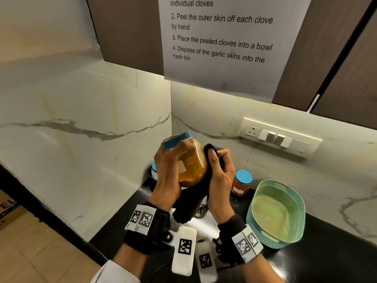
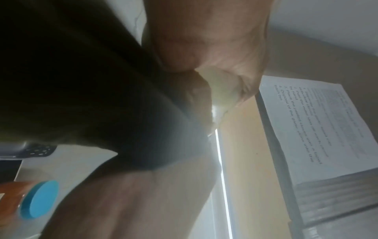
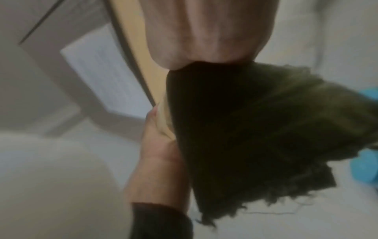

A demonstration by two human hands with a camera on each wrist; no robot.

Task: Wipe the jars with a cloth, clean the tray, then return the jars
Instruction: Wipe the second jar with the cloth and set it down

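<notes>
The left hand grips a big jar of yellow-brown contents, held up over the counter and tilted, its blue lid leaning up and left. The fingers wrap the neck and shoulder just under the lid; the palm lies along the jar's left side. Against the jar's right side, the right hand clenches a black cloth, thumb on top, with the rest of the cloth hanging below both hands. Both wrists rise from below and wear black straps with marker tags.

Behind the left hand, another jar peeks out, mostly hidden. Right of the hands, a small red jar with a blue lid stands on the black counter, just beside a teal basket. Marble walls meet in the corner; a printed sheet hangs above, and a switch panel sits at right.
</notes>
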